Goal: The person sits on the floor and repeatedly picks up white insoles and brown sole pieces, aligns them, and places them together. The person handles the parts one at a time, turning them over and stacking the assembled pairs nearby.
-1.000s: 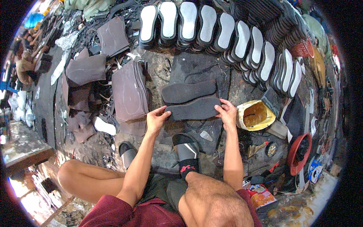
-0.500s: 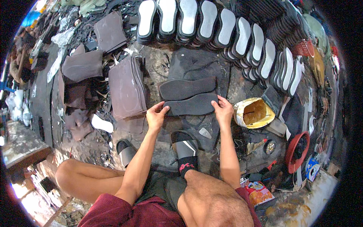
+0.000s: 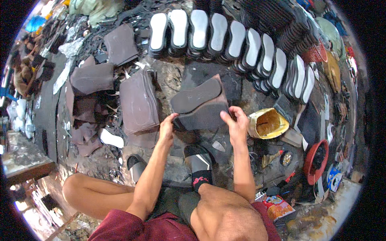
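A dark rubber sheet point(image 3: 205, 116) with a brownish edge lies tilted in front of me. On its upper part rests a dark sole-shaped piece point(image 3: 197, 95). My left hand point(image 3: 167, 130) pinches the sheet's lower left corner. At the right edge, my right hand point(image 3: 238, 124) has its thumb and curled fingers against the sheet. The sheet's underside is hidden. Beneath and behind it, a black mat point(image 3: 235, 82) covers part of the ground.
Stacks of white-topped insoles point(image 3: 219, 30) curve along the far side. Brown sheets point(image 3: 138, 100) are piled at the left. To the right stand a yellow glue-stained container point(image 3: 277, 124) and a red basin point(image 3: 315, 162). A white sole-shaped piece point(image 3: 111, 137) lies at left.
The sole pieces, level before, now slant up to the right, and a brown-edged sheet shows under the upper one. My right hand has shifted slightly down. The whole view has moved a little.
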Available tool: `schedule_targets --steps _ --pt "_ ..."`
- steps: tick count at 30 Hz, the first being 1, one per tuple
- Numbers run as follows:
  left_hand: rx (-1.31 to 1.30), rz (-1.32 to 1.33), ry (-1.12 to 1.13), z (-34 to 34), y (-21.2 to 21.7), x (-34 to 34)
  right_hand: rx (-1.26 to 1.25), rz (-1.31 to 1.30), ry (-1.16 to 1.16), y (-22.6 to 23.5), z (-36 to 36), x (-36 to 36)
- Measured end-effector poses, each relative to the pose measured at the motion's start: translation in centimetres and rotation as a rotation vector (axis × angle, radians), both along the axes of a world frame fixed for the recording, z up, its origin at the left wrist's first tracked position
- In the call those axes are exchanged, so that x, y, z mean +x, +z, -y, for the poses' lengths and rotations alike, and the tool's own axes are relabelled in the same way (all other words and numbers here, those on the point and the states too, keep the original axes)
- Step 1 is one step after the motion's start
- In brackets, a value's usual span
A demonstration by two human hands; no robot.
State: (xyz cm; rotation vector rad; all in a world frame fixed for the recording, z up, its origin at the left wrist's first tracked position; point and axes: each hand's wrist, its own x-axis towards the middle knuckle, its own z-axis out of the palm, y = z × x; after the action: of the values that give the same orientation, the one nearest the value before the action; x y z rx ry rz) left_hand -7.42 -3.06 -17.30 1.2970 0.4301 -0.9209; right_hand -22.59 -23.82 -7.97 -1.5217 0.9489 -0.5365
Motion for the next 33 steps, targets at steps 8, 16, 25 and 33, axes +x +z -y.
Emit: schedule_targets --steps 8,16,25,33 --pt "-0.714 -0.129 0.535 7.0 14.3 1.0 -0.628 0.512 0.936 15.7 -7.2 0.3" --pt "-1.533 -0.044 0.002 6.4 16.7 4.2 -0.568 0.138 0.596 17.9 -3.6 6.2" --pt "-1.391 0.194 -0.076 4.3 23.9 -0.1 -0.693 0.704 0.66 18.6 -6.2 2.2" --pt "-1.618 0.225 -0.295 5.1 20.8 0.9 -0.424 0.506 0.38 17.2 -8.4 2.2"
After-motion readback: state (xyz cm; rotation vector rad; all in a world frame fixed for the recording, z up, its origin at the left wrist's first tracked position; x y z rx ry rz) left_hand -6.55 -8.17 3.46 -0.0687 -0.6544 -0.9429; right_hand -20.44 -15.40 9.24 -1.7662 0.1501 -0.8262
